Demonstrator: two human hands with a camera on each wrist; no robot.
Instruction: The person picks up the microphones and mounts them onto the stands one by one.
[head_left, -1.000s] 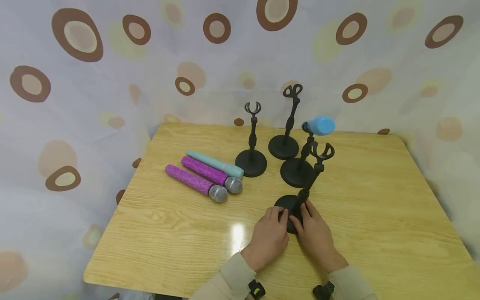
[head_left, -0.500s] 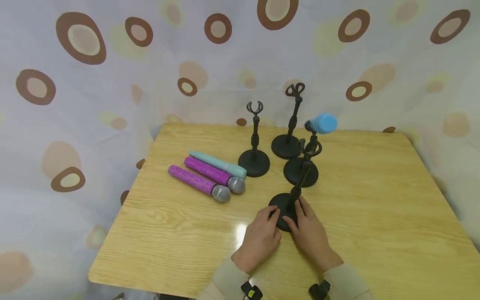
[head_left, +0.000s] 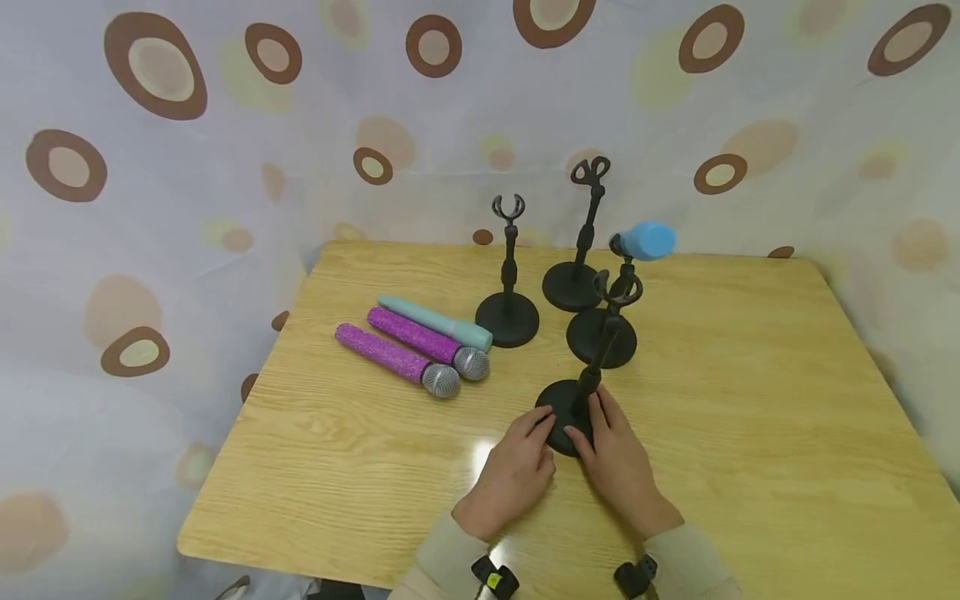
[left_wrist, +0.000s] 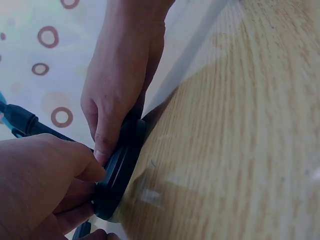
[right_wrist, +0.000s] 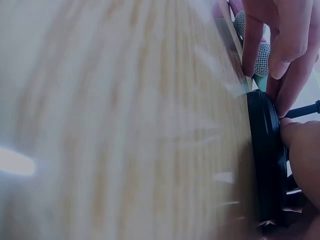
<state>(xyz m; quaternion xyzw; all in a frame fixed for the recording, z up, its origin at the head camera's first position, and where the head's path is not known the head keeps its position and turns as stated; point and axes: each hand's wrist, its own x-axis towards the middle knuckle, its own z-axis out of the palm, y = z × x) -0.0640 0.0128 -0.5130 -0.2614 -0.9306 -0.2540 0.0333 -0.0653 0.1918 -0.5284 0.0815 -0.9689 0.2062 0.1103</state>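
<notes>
Both hands are on the round base of the nearest black microphone stand (head_left: 557, 397), which stands upright on the table with a U-shaped clip on top. My left hand (head_left: 508, 479) grips the base's left rim, fingertips on its upper face. On the other side my right hand (head_left: 619, 467) holds the base, thumb on top and fingers beside the pole. The left wrist view shows the base (left_wrist: 120, 170) edge-on between the two hands. In the right wrist view, the base (right_wrist: 267, 155) sits against the tabletop; the fingers' undersides are partly hidden.
Behind are a stand carrying a blue microphone-like piece (head_left: 651, 241), a back stand (head_left: 572, 287) and a left stand (head_left: 507, 321). Two purple microphones (head_left: 382, 353) (head_left: 412, 333) and a mint one (head_left: 435, 321) lie left on the wooden table (head_left: 315, 483). A patterned curtain (head_left: 300, 167) surrounds it.
Both hands have shifted the near stand slightly left, and its clip has turned so it sits more in front of the stand behind. The other stands and microphones stay where they were.
</notes>
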